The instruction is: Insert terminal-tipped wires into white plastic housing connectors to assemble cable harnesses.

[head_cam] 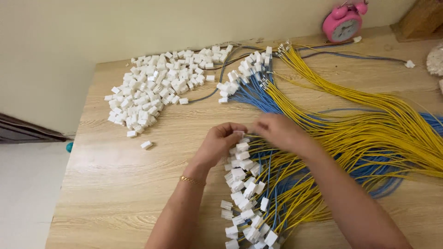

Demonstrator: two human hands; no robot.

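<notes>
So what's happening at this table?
A person's left hand and right hand meet over one small white connector, above a row of connectors fitted on yellow and blue wires. A pile of loose white connectors lies at the far left of the wooden table; a pink alarm clock stands behind.

1. I'm pinching a small white connector (pixel 239 134) with my left hand (pixel 220 142).
2. My right hand (pixel 279 131) is meeting it, fingers closing on yellow wires (pixel 369 124).
3. Finished connectors with wires (pixel 247 193) are lying below my hands, and loose white housings (pixel 152 87) are lying piled on the wooden table (pixel 115 184).
</notes>
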